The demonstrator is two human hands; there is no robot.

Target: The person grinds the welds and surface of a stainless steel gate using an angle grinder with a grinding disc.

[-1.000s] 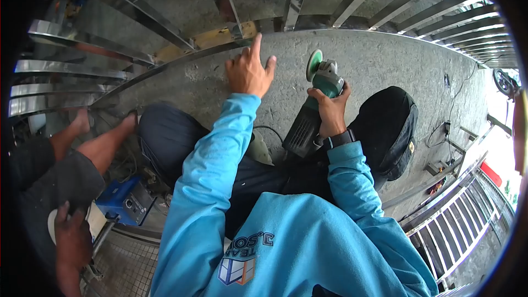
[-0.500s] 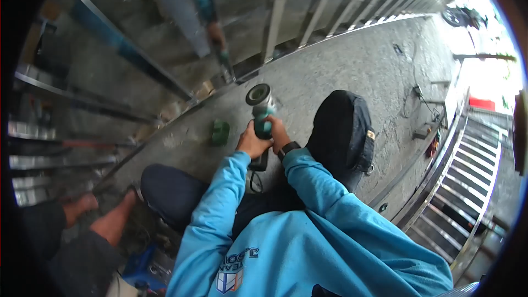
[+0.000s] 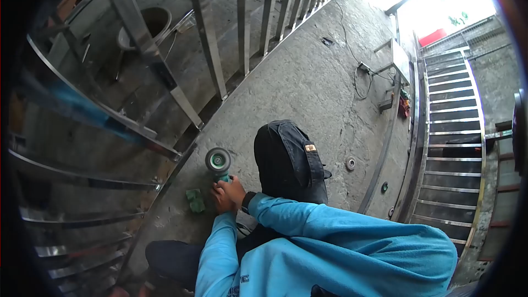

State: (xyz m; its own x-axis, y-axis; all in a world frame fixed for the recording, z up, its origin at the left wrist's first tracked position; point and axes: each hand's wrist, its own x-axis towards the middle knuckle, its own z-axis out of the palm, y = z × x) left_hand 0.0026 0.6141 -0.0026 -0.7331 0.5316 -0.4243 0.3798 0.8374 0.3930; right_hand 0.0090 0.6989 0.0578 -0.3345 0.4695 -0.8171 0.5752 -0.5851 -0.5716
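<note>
Both of my hands are closed around the body of a teal angle grinder, whose round disc with a green centre faces up toward me. My left hand wraps the body from the left. My right hand, with a dark band on its wrist, overlaps it from the right. The grinder's rear part is mostly hidden by my hands and sleeves. Just left of my hands, a green block lies on the concrete floor, apart from them. My bent knee in dark trousers is to the right of the grinder.
A shiny metal railing runs along my left and ahead, with a bucket beyond its bars. Another barred metal frame lies at right. Loose discs, a cable and a small metal stand are on the floor.
My view has turned, and the grinder and hands now appear lower and farther left. The grinder's disc now faces me more fully. Both hands keep their hold.
</note>
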